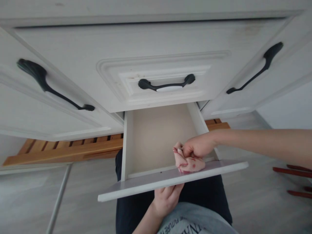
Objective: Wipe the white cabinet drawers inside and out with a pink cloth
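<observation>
Crumpled pink cloth with red spots, bunched at front right corner inside open white drawer, touching drawer front's inner face. Drawer pulled out, pale bare bottom, front panel tilted toward camera.

The grey shirt bears upside-down black lettering, partly cut off, reading "THE FUTURE" and "NA"

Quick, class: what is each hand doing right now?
Left hand: gripping the drawer front from below.
Right hand: closed on a pink cloth inside the drawer.
</observation>
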Demonstrator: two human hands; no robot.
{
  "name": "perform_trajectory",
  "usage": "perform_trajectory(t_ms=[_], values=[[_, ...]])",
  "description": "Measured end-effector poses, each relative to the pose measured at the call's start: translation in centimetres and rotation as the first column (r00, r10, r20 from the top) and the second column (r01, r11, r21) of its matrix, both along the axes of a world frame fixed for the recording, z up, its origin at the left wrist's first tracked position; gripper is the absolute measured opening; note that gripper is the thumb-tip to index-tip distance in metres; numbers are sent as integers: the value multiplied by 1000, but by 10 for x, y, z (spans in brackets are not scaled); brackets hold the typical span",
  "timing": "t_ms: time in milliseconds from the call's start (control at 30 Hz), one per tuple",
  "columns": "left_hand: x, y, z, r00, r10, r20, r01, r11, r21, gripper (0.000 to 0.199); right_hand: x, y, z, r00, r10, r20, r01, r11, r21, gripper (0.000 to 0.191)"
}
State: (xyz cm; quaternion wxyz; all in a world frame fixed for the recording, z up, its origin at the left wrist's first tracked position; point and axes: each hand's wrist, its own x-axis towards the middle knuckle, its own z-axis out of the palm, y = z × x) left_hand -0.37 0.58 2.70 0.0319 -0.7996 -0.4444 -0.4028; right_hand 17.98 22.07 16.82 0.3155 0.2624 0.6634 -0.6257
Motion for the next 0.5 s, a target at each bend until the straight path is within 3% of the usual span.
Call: perform_trajectory(t_ms=[233,400,500], values=[[0,1,1,999,-19,29,19,1000,-16,34,50,6,26,967,176,185,-207,965,163,16],[0,2,0,999,-37,26,37,999,0,35,72,4,47,984,105,144,-125,982,144,15],[0,4,3,999,-29,32,30,1000,-3,36,96,-5,63,995,-7,99,-16,972,233,15]])
